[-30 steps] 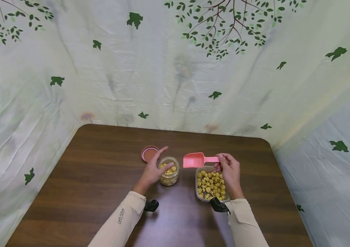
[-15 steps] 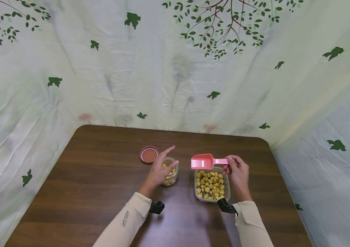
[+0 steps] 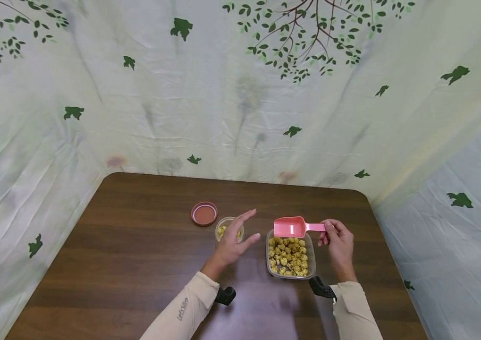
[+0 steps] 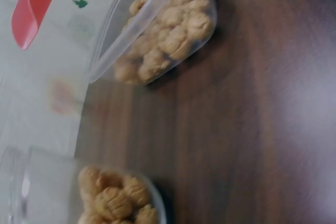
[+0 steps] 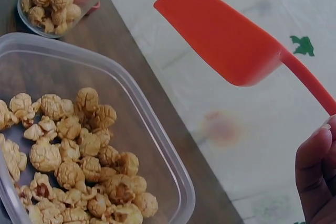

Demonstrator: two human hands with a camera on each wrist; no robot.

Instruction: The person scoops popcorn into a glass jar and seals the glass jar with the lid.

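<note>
A pink scoop (image 3: 290, 227) hangs level above the far edge of a clear plastic container (image 3: 269, 269); its bowl looks bare. My right hand (image 3: 340, 246) pinches the scoop's handle end, to the right of the container. Popcorn (image 3: 288, 255) lies in the container, and the right wrist view shows the same popcorn (image 5: 68, 156) close up. My left hand (image 3: 229, 246) is spread, fingers extended, between a glass jar (image 3: 222, 222) and the container, holding nothing. It partly covers the jar in the head view. The left wrist view shows popcorn (image 4: 114, 202) in the jar's lower part.
A red jar lid (image 3: 204, 214) lies on the brown wooden table (image 3: 138, 245), just left of the jar. Behind the table's far edge hangs a pale cloth (image 3: 159, 104) with printed leaves.
My right hand has moved right and slightly nearer with the scoop, which now hangs over the container. The left hand has shifted right, away from the jar's side.
</note>
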